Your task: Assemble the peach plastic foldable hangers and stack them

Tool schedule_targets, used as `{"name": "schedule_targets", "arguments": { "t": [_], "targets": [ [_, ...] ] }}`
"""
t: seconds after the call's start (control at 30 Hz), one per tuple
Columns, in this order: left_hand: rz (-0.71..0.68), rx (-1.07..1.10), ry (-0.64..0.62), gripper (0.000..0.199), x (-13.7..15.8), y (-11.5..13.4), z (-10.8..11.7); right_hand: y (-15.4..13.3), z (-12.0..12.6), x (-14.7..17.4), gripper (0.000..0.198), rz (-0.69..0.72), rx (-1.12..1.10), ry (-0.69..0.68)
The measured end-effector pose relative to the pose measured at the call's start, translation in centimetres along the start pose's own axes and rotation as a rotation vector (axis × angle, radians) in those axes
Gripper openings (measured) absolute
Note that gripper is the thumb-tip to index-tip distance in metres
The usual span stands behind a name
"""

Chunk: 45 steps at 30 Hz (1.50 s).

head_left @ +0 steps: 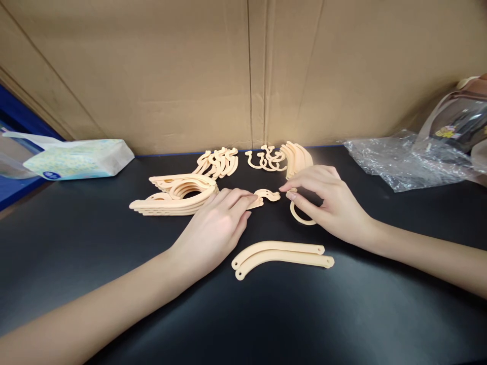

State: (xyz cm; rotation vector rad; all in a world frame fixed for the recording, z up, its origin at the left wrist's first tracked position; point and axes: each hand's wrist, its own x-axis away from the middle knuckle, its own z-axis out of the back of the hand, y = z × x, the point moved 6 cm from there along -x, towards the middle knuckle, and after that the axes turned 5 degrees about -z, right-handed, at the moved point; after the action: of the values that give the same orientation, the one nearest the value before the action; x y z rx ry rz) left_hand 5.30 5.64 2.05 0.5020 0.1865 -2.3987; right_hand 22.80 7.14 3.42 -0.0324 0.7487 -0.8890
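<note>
My left hand (216,223) is closed, its fingertips on a small S-shaped peach plastic piece (269,194) that pokes out to the right. Part of that piece is hidden under the fingers. A thin curved hook (300,217) hangs from the thumb and forefinger of my right hand (331,203), which are closed around its end. Nearer me, two long bent hanger arms (281,253) with end holes lie side by side on the black table (266,319). Left of my left hand sits a stack of assembled folding hangers (171,203).
Behind the hands are a pile of S-shaped pieces (218,162), several loose hooks (262,161) and more hanger arms (299,159). A tissue pack (79,159) lies at left. At right are crumpled clear plastic (391,159) and a transparent bag (456,121). Cardboard (182,76) stands behind.
</note>
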Motion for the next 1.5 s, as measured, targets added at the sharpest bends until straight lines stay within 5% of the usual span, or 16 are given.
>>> {"name": "schedule_targets", "arguments": {
  "t": [0.23,0.4,0.63,0.8,0.97,1.13,1.33,1.5],
  "targets": [
    [-0.078,-0.089,0.04,0.033,-0.1,0.8,0.3,1.2,1.0,-0.8,0.009,0.133,0.155,0.004],
    [-0.153,-0.095,0.071,0.035,0.2,1.8,0.8,1.0,1.4,-0.9,0.016,0.411,0.33,-0.082],
    [-0.105,0.229,0.088,0.023,1.7,2.4,2.1,-0.7,0.2,0.5,0.025,0.739,0.639,-0.196],
    [-0.216,0.326,-0.019,0.007,1.7,3.4,2.1,-1.6,-0.1,1.2,0.027,0.796,0.733,-0.171],
    [-0.243,0.278,-0.056,0.01,1.2,3.5,1.6,-1.5,0.3,0.7,0.02,0.695,0.56,-0.086],
    [-0.218,0.296,-0.071,0.012,1.2,3.3,1.2,-1.5,1.4,0.0,0.006,0.392,0.109,0.0],
    [-0.233,0.244,-0.104,0.008,1.2,3.6,1.4,0.0,-0.9,0.1,0.016,-0.225,-0.586,-0.292],
    [-0.25,0.212,-0.11,0.005,1.3,4.1,1.0,1.0,-2.2,0.1,0.021,-0.401,-0.78,-0.383]
  ]
}}
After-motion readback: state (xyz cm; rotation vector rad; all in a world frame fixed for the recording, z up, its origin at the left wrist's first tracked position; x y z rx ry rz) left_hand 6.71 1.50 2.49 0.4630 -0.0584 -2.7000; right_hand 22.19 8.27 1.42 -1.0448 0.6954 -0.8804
